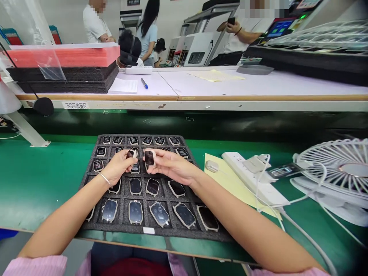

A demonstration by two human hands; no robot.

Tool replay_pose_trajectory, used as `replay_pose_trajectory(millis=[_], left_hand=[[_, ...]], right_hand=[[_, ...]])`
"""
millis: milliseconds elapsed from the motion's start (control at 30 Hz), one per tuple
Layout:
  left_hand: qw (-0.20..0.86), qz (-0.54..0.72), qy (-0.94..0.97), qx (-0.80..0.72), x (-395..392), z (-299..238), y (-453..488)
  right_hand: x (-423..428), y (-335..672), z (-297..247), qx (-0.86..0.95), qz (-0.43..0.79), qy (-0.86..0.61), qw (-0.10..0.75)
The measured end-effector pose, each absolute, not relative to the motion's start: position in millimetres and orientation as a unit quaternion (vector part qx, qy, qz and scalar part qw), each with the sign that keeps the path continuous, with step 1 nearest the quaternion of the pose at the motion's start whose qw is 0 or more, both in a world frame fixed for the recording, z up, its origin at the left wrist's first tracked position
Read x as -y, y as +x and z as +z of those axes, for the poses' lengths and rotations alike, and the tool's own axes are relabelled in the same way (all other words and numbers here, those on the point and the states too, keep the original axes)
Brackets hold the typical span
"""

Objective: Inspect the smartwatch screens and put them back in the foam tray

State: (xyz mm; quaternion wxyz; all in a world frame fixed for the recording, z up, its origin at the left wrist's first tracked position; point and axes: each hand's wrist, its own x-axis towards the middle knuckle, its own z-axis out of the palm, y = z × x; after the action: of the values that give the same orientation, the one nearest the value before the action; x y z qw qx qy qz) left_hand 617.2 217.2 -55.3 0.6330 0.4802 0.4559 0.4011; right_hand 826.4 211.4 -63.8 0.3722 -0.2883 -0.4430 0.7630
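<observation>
A black foam tray [92, 174] lies on the green table and holds several small watch bodies with dark screens in its pockets. Above the tray's middle, my left hand [119, 165] pinches one watch body [130, 154] between its fingertips. My right hand [172, 165] grips another watch body [149, 158], screen toward me, close beside the first. A thin bracelet circles my left wrist. Both forearms cross over the tray's near rows and hide part of them.
Right of the tray lie a yellow sheet [227, 180], a white power strip [244, 168] with cables, and a white desk fan [336, 172]. A raised white shelf [230, 86] carries stacked foam sheets [63, 73], a pen and papers. Several people stand behind it.
</observation>
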Motion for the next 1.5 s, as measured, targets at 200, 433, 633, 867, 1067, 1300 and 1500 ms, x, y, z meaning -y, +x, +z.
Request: replay_pose_trajectory(millis=[200, 433, 633, 867, 1067, 1300, 1500], left_hand=[[0.529, 0.407, 0.567, -0.483, -215, -65, 619], [0.424, 0.418, 0.651, -0.471, -205, -76, 619], [0.379, 0.397, 0.672, -0.497, -200, -75, 621], [0.363, 0.377, 0.689, -0.502, -199, -72, 620], [0.367, 0.363, 0.699, -0.495, -198, -73, 620], [0.395, 0.388, 0.691, -0.465, -199, -77, 621], [0.4, 0.393, 0.69, -0.458, -200, -78, 620]], right_hand=[[-214, 814, -77, 0.448, 0.773, -0.255, 0.369], [-203, 820, -82, 0.441, 0.785, -0.245, 0.359], [-201, 825, -84, 0.442, 0.787, -0.25, 0.351], [-202, 825, -86, 0.433, 0.794, -0.238, 0.353], [-200, 826, -86, 0.446, 0.794, -0.213, 0.355], [-196, 824, -84, 0.456, 0.79, -0.192, 0.362], [-198, 825, -83, 0.457, 0.788, -0.188, 0.366]])
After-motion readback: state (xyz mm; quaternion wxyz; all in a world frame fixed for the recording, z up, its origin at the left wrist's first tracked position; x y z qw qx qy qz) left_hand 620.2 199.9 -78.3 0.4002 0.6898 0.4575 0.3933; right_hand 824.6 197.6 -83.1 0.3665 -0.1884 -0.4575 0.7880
